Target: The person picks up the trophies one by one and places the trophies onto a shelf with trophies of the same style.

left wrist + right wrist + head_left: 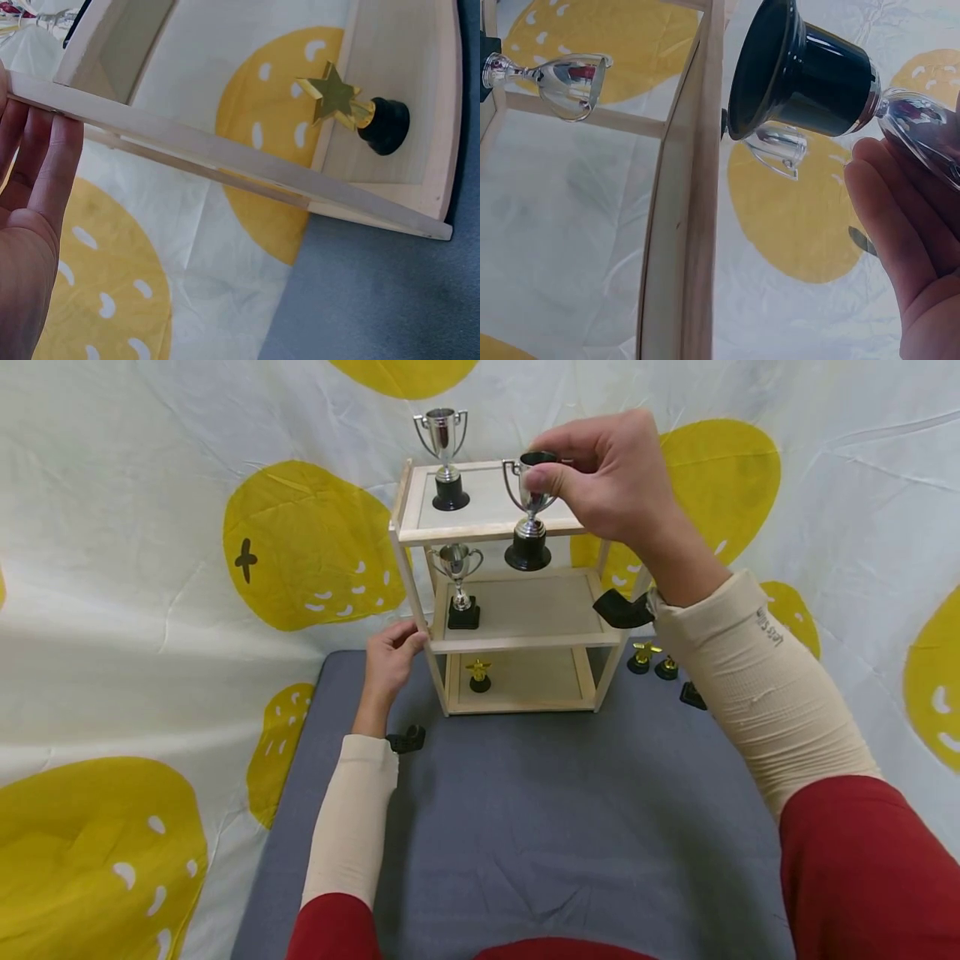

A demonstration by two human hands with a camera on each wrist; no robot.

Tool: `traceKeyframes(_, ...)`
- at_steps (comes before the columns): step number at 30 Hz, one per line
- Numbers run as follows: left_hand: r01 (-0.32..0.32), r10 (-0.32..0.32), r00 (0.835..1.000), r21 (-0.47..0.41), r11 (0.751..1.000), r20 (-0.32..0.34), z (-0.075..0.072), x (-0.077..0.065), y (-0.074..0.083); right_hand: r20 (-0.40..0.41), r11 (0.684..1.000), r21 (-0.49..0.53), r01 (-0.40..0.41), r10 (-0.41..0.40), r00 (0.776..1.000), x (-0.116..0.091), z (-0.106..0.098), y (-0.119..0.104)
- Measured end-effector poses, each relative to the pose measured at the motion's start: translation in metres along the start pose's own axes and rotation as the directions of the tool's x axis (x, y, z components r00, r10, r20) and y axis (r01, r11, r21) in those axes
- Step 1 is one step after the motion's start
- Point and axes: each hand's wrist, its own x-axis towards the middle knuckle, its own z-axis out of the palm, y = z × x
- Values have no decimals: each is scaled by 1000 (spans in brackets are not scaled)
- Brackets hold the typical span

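You're pinching a silver cup (529, 539) in your right hand (615, 477), gripping the shelf (532, 606) with your left hand (390, 664), and perhaps risking a wide swing toppling the upright cup (448, 474) near your right.

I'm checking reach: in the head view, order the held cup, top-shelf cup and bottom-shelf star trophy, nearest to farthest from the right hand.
1. Held cup: in the right hand.
2. Top-shelf cup: left of it.
3. Bottom-shelf star trophy: below, left.
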Motion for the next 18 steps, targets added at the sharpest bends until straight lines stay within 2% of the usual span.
traceKeyframes(5, 13, -13, 1000, 2, 1000, -3, 2, 1, 0, -4, 1000, 2, 15, -15, 1000, 4, -1, 2)
traceKeyframes(11, 12, -12, 1000, 6, 1000, -6, 3, 1, -1, 3, 1000, -10, -19, 19, 1000, 8, -3, 3)
traceKeyframes(18, 19, -19, 1000, 19, 1000, -5, 3, 2, -2, -8, 1000, -13, -21, 21, 1000, 15, -5, 6)
